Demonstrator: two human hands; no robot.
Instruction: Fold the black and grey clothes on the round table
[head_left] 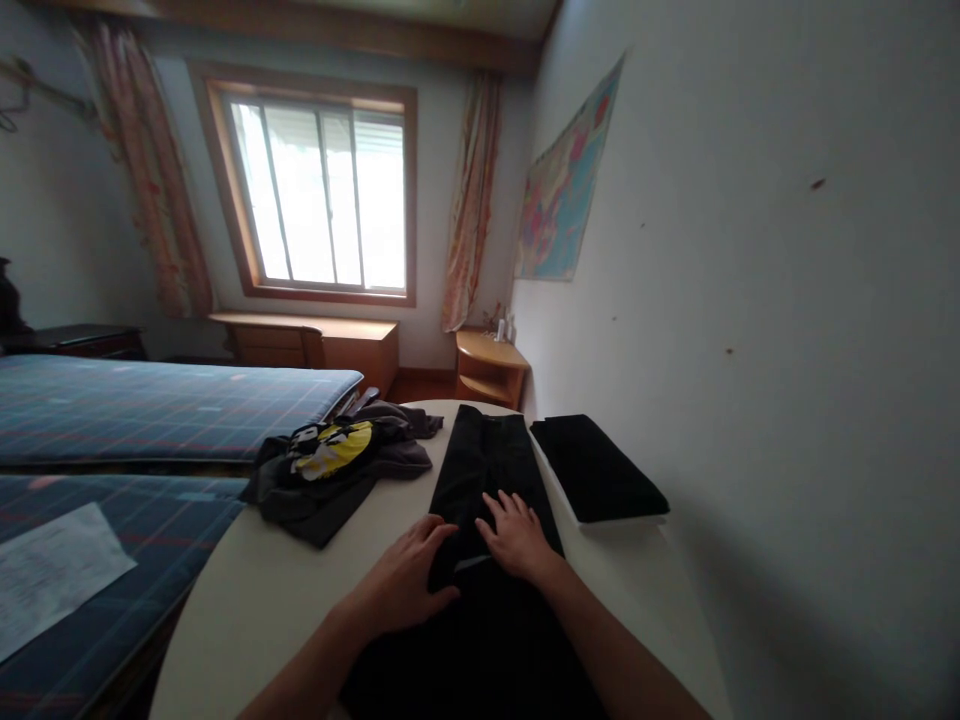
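A long piece of black clothing that looks like trousers (487, 460) is stretched lengthwise over a round white table (247, 600), its near end dropping out of view. At its left edge rests my left hand (405, 580), thumb and fingers apart. My right hand (516, 537) lies flat on the black cloth with the fingers spread. A small light strip shows on the cloth between the hands. To the left is a crumpled dark T-shirt (337, 470) with a yellow print. A folded black cloth (600, 468) lies on something flat and white at the right.
Close on the right stands a white wall (787, 450) with a map (566, 190). Plaid mattresses (165, 410) are on the left, one bearing a sheet of paper (60, 575). Beyond the table are a wooden corner shelf (487, 348) and a desk (360, 340) under the window.
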